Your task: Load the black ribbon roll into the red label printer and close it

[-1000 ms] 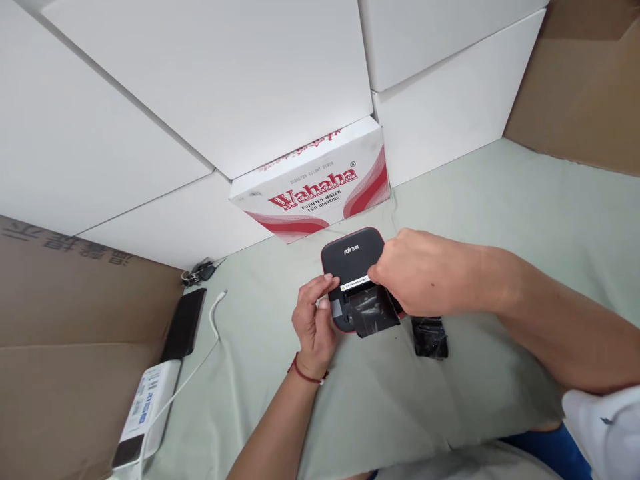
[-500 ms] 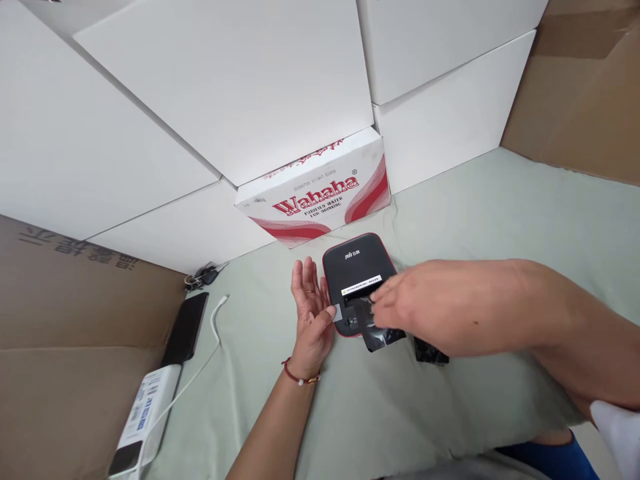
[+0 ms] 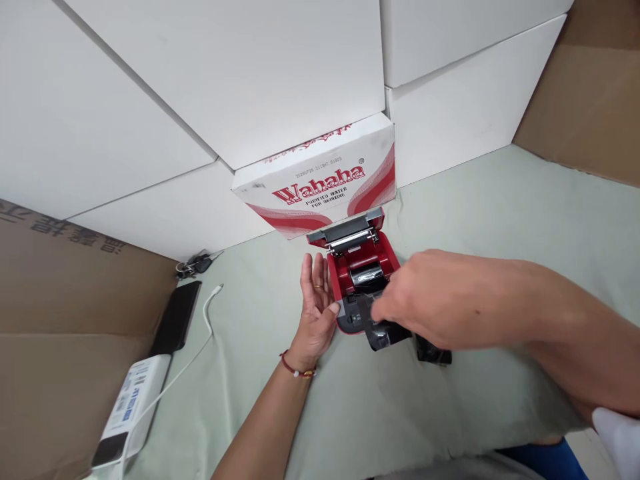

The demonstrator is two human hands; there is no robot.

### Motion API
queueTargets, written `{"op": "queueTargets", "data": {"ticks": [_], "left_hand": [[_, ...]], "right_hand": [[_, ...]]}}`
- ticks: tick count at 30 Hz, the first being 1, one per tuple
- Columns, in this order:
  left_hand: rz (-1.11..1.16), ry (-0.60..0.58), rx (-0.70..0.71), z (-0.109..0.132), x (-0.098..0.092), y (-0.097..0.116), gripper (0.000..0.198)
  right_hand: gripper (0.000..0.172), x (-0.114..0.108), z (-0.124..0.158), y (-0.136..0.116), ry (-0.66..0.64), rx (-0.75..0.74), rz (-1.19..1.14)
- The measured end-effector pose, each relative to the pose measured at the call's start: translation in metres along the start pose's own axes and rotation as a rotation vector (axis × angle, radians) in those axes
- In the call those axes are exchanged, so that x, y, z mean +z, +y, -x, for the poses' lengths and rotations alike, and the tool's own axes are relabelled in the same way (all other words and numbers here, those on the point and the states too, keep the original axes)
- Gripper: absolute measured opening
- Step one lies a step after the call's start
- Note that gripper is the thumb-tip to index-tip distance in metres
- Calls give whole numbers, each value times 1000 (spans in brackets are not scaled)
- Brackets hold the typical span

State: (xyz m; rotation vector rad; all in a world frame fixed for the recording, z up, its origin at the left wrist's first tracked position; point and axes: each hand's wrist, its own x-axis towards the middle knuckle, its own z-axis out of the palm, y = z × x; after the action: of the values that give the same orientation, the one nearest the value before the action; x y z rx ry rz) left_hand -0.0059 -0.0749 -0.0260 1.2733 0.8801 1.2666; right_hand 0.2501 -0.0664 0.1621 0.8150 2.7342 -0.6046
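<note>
A small red and black label printer (image 3: 345,283) stands on the cloth with its lid (image 3: 345,230) raised. Inside its red bay lies a shiny dark roll (image 3: 367,274). Alongside its left side, my left hand (image 3: 317,313) has its fingers stretched out, and the thumb rests on the grey tab at the printer's edge. Closed over the front of the printer, my right hand (image 3: 425,300) pinches a glossy black label strip (image 3: 381,335) that hangs over the front edge. Its fingertips are partly hidden. Another black strip (image 3: 433,350) shows below that hand.
Behind the printer stands a white and red water carton (image 3: 320,187) against white boxes (image 3: 225,80). At left lie keys (image 3: 197,263), a black phone (image 3: 176,317), a white cable (image 3: 207,313) and a white power bank-like block (image 3: 133,403). Brown cardboard (image 3: 590,100) borders both sides.
The printer's lid has swung up toward the carton, showing the red bay and roll. Both hands keep nearly the same places, and the view has shifted slightly.
</note>
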Motion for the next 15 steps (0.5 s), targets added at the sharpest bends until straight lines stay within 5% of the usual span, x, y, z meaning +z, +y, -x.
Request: {"op": "queueTargets", "data": {"ticks": [5, 10, 15], "left_hand": [[106, -69, -47, -3, 4, 2, 103], [193, -37, -63, -3, 9, 7, 87], [255, 40, -70, -8, 14, 4, 62]], "right_hand": [[28, 4, -41, 10, 185, 317, -41], [26, 7, -72, 28, 29, 416, 50], [27, -5, -86, 13, -42, 479, 164]]}}
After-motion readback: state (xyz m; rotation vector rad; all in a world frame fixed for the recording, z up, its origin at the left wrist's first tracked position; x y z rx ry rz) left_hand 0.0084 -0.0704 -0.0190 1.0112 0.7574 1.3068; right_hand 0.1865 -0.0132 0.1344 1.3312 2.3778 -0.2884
